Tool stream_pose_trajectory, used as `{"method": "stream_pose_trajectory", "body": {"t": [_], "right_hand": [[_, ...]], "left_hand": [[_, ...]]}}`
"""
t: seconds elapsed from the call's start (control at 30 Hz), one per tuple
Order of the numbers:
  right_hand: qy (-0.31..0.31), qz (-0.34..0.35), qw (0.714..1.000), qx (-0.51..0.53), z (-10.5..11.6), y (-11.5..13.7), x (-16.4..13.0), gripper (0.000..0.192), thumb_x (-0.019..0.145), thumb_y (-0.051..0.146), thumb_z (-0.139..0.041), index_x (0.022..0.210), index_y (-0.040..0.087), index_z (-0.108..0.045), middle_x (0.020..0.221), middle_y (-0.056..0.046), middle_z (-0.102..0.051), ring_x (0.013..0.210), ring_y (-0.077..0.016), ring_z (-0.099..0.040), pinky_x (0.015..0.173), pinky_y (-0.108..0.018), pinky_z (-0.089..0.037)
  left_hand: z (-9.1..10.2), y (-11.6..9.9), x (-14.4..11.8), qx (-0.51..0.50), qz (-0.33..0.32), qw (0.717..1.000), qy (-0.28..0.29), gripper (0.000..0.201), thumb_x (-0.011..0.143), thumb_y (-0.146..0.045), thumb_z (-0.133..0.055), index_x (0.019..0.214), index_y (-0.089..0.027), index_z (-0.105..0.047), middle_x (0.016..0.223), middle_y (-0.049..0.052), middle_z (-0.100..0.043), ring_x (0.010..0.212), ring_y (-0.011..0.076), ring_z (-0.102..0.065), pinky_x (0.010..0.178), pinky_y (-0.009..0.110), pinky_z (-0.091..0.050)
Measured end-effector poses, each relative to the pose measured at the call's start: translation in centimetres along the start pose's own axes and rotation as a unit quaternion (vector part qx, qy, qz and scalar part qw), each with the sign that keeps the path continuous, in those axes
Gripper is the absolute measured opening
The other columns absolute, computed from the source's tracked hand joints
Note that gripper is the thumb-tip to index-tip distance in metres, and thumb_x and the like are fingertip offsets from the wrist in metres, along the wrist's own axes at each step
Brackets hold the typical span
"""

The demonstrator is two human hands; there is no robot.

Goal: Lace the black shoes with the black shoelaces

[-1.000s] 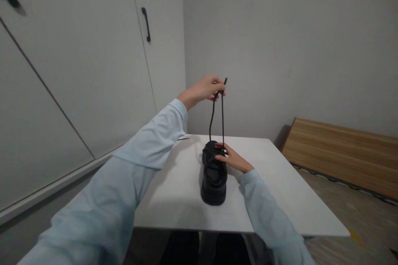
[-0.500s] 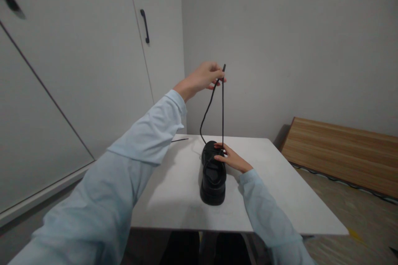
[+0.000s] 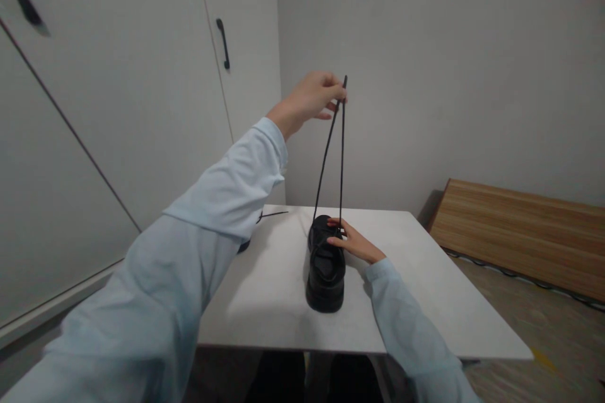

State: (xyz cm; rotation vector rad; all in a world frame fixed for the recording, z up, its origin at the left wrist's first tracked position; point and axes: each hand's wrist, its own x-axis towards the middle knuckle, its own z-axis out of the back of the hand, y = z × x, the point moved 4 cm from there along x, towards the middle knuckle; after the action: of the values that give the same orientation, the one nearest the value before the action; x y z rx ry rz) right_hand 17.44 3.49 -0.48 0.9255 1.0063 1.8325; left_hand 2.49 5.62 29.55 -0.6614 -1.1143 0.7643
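A black shoe (image 3: 326,270) stands on the white table (image 3: 416,302), heel toward me. My left hand (image 3: 312,99) is raised high above it and pinches both ends of the black shoelace (image 3: 341,157), which runs taut down to the shoe. My right hand (image 3: 352,240) rests against the far right side of the shoe, fingers touching it where the lace comes out.
A second black lace end (image 3: 274,214) lies on the table behind my left sleeve. White cupboard doors with a black handle (image 3: 223,43) stand at the left. A wooden board (image 3: 520,233) leans low against the wall at the right.
My left hand has risen steadily with the lace ends, pulling both strands longer and tighter. My right hand and the shoe have stayed in place.
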Motion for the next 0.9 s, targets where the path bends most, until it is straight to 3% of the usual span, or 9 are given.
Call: {"method": "stream_pose_trajectory", "body": {"t": [0.17,0.3,0.47,0.9], "right_hand": [[0.011,0.0,1.0,0.008,0.0,0.2,0.0,0.058,0.072,0.043,-0.069,0.122,0.024,-0.047,0.128,-0.011,-0.053,0.123,-0.0247,-0.045,0.106,-0.048,-0.028],[0.01,-0.001,1.0,0.007,-0.1,0.3,0.1,0.058,0.072,0.042,-0.069,0.122,0.022,-0.047,0.127,-0.011,-0.053,0.122,-0.0247,-0.045,0.106,-0.047,-0.028],[0.007,0.0,1.0,0.001,-0.2,0.0,0.2,0.058,0.072,0.04,-0.069,0.122,0.022,-0.045,0.126,-0.012,-0.053,0.122,-0.0253,-0.046,0.105,-0.048,-0.028],[0.011,0.002,1.0,-0.004,-0.1,0.1,0.2,0.057,0.074,0.04,-0.067,0.122,0.021,-0.045,0.128,-0.013,-0.052,0.123,-0.0256,-0.044,0.104,-0.047,-0.03]], "left_hand": [[0.3,-1.3,0.1,0.0,-0.052,0.998,-0.03,0.005,0.079,-0.017,-0.055,0.084,-0.016,-0.056,0.093,0.003,-0.06,0.093,0.0154,-0.059,0.081,0.03,-0.044],[-0.2,-1.4,0.1,0.009,-0.029,0.998,-0.054,0.006,0.08,-0.023,-0.058,0.085,-0.021,-0.056,0.088,0.002,-0.062,0.095,0.0168,-0.058,0.08,0.027,-0.044],[-1.3,-1.5,0.3,0.006,-0.034,0.999,-0.04,0.002,0.079,-0.02,-0.057,0.081,-0.019,-0.056,0.086,0.003,-0.062,0.091,0.0178,-0.06,0.076,0.028,-0.045],[-0.2,2.0,0.8,0.045,-0.003,0.997,-0.055,0.008,0.079,-0.02,-0.053,0.085,-0.014,-0.054,0.089,0.007,-0.063,0.086,0.0162,-0.06,0.08,0.035,-0.049]]}}
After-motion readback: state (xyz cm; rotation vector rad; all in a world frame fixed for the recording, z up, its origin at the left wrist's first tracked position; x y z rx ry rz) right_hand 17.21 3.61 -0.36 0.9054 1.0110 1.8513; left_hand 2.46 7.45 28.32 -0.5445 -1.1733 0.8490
